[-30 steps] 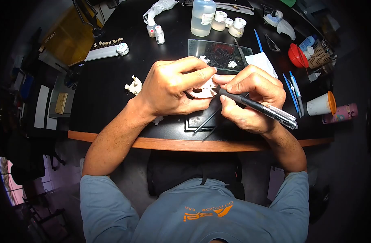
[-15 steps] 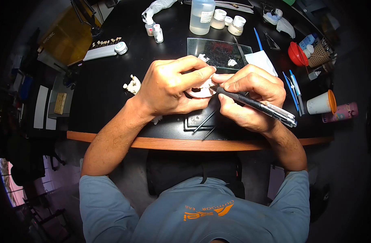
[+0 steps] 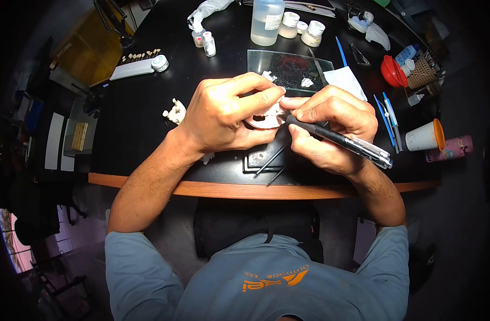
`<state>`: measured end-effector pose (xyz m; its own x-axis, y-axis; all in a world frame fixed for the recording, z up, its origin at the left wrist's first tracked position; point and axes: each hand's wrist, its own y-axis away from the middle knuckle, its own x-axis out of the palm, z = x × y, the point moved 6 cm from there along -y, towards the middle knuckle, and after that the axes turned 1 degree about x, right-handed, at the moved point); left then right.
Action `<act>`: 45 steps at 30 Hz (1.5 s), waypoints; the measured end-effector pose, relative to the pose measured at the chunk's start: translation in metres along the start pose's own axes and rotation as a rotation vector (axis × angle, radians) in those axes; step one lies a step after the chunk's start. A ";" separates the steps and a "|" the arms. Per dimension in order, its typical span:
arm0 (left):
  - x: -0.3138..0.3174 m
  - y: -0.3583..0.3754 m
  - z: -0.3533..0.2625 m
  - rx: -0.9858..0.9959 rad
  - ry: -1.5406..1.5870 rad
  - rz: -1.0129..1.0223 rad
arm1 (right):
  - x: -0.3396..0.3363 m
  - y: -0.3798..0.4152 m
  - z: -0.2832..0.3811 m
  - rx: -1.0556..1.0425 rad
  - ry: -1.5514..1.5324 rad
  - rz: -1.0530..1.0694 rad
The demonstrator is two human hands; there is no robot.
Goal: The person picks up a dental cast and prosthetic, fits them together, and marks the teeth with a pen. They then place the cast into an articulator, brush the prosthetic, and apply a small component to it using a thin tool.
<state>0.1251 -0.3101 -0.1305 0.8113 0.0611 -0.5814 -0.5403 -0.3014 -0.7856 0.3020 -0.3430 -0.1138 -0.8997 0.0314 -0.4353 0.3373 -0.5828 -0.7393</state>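
My left hand (image 3: 221, 112) is closed round a pale dental cast (image 3: 265, 123), most of it covered by the fingers. In my right hand (image 3: 336, 115) is a pen (image 3: 347, 141) with a black grip and a clear rear end, pinched between thumb and fingers. Its tip meets the right side of the cast, though the exact contact point is too small to make out. The fingertips of both hands nearly touch above the cast. Left of my left wrist lies another off-white cast piece (image 3: 176, 112), partly hidden.
Beyond my hands lies a glass slab (image 3: 287, 64) bearing white scraps. A large bottle (image 3: 266, 27) and several jars (image 3: 312, 35) stand behind. A tooth shade guide (image 3: 133, 68) sits left. Blue-handled tools (image 3: 386, 120) and a white cup (image 3: 420, 138) are right. Thin rods (image 3: 271, 160) lie near the wooden edge (image 3: 245, 190).
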 end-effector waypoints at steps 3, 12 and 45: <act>0.000 0.000 0.000 0.003 -0.003 -0.004 | 0.000 0.000 0.000 -0.011 -0.004 0.003; 0.000 0.001 0.001 0.007 -0.003 0.012 | 0.000 0.000 -0.001 -0.013 -0.005 0.022; -0.001 0.001 0.007 -0.002 0.220 -0.102 | -0.006 0.003 -0.006 0.087 -0.348 -0.151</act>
<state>0.1220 -0.3044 -0.1323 0.8909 -0.1174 -0.4388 -0.4528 -0.3058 -0.8375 0.3099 -0.3406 -0.1165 -0.9826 -0.1469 -0.1136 0.1829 -0.6601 -0.7286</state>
